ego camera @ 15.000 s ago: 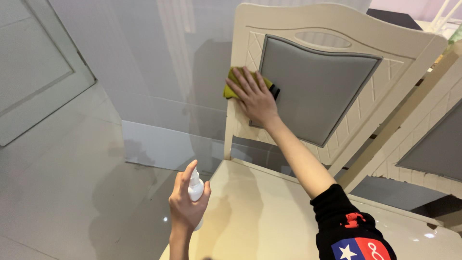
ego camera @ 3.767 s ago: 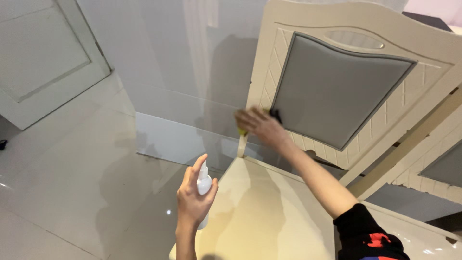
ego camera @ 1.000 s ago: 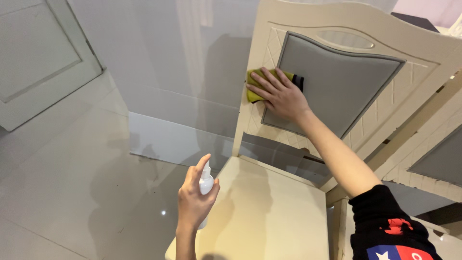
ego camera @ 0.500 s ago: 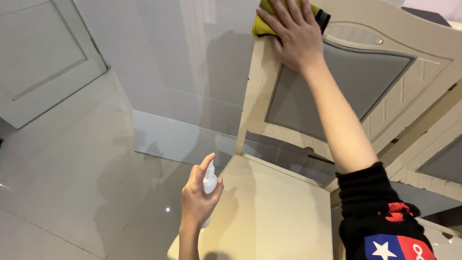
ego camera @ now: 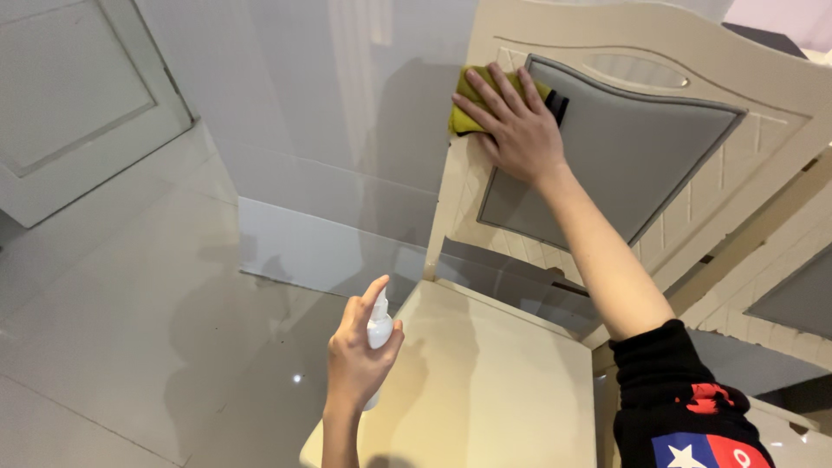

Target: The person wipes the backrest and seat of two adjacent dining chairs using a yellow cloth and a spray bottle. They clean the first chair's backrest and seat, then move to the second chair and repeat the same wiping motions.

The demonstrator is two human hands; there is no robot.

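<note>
— What is the right hand (ego camera: 513, 130) doing?

— It lies flat with its fingers spread, pressing a yellow-green cloth (ego camera: 472, 102) against the chair back (ego camera: 659, 52). The cloth sits at the upper left corner of the back, partly on the cream frame and partly over the left edge of the grey padded panel (ego camera: 624, 147). A small dark tab (ego camera: 556, 106) of the cloth pokes out beside the hand, on the panel side.

— And the left hand (ego camera: 357, 364)?

— It is curled around a small white spray bottle (ego camera: 378, 334), held upright, with the forefinger raised over the top of the bottle. The hand hovers just off the left edge of the chair seat (ego camera: 485, 381), near its front corner, well apart from the cloth.

— What lies around them?

— The seat is glossy cream and bare where it shows. The right arm runs down across the back to a black sleeve (ego camera: 685, 407) with a red, white and blue patch. Behind the chair stands a pale wall (ego camera: 303, 104) with a white skirting board (ego camera: 303, 251), and below it a shiny tiled floor (ego camera: 130, 303). A white panelled door (ego camera: 69, 95) is at the far left. At the right edge a second chair (ego camera: 789, 295) of the same make shows in part, just beside the first.
</note>
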